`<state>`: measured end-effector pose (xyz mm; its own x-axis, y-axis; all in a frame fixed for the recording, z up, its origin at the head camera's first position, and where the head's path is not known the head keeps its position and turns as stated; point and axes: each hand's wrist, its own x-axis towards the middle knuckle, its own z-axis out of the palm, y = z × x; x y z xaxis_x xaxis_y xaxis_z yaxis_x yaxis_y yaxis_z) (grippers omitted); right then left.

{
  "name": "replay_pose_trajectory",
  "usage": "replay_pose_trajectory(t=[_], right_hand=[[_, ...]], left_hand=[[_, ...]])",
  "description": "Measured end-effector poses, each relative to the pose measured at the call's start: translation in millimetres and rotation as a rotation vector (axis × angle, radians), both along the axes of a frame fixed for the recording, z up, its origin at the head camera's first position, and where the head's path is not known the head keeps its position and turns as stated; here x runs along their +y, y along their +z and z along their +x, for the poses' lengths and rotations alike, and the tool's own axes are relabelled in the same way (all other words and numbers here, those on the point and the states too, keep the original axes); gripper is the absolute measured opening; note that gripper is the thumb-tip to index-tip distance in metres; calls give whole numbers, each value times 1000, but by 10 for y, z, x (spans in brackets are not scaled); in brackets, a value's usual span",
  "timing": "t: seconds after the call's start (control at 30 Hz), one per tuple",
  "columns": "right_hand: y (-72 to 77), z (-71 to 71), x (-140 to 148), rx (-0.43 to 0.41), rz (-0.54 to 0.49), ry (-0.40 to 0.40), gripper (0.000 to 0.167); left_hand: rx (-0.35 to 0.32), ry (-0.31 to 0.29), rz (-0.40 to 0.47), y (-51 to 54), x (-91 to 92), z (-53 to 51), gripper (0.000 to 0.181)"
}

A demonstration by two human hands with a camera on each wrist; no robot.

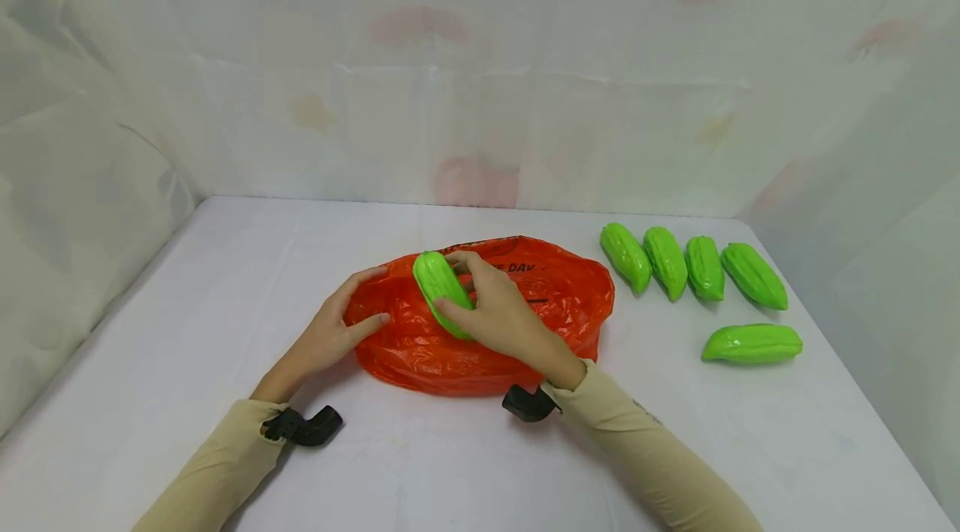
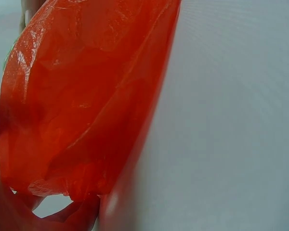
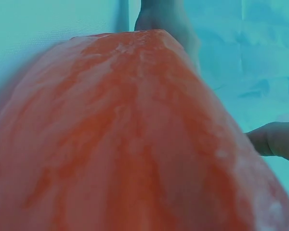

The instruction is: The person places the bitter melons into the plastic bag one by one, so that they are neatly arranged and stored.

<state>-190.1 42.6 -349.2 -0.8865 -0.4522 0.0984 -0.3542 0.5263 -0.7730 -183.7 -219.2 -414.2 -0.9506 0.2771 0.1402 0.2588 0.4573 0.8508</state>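
A red plastic bag (image 1: 420, 361) with dark print lies spread on the table, its mouth gaping upward. Over its opening, my right hand (image 1: 502, 311) grips a bright green ridged piece (image 1: 438, 282) between thumb and fingers, tilted to the upper left. My left hand (image 1: 333, 332) holds the bag's left edge, thumb at the near side and fingers at the far side. The bag (image 2: 86, 96) fills much of the left wrist view, with fingers under its lower end. In the right wrist view the bag (image 3: 135, 134) hides most of the right hand's work.
Several similar green pieces stand in a slanted row at the back right, the nearest to the bag being one piece (image 1: 626, 257). Another green piece (image 1: 752, 343) lies sideways in front of them. White cloth walls (image 1: 480, 132) rise behind and beside the white table (image 1: 435, 465).
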Motion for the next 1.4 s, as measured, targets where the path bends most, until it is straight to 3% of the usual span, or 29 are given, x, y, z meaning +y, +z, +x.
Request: replay_pose_trajectory(t=[0.23,0.57,1.13,1.4], right_hand=[[0,3,-78,-36,37,3,60],[-42,12,-202,-13,97,-11,59],[-121,-25,-320,-174,97,34,61],[-153,-34,-347,-184,106,44,62]], left_hand=[[-13,6,-3,12,-1,3,61],[-34,10,-1,14,-6,12,67],[-41,3,1,15,-12,5,67],[-35,1,-4,1,-16,-9,67]])
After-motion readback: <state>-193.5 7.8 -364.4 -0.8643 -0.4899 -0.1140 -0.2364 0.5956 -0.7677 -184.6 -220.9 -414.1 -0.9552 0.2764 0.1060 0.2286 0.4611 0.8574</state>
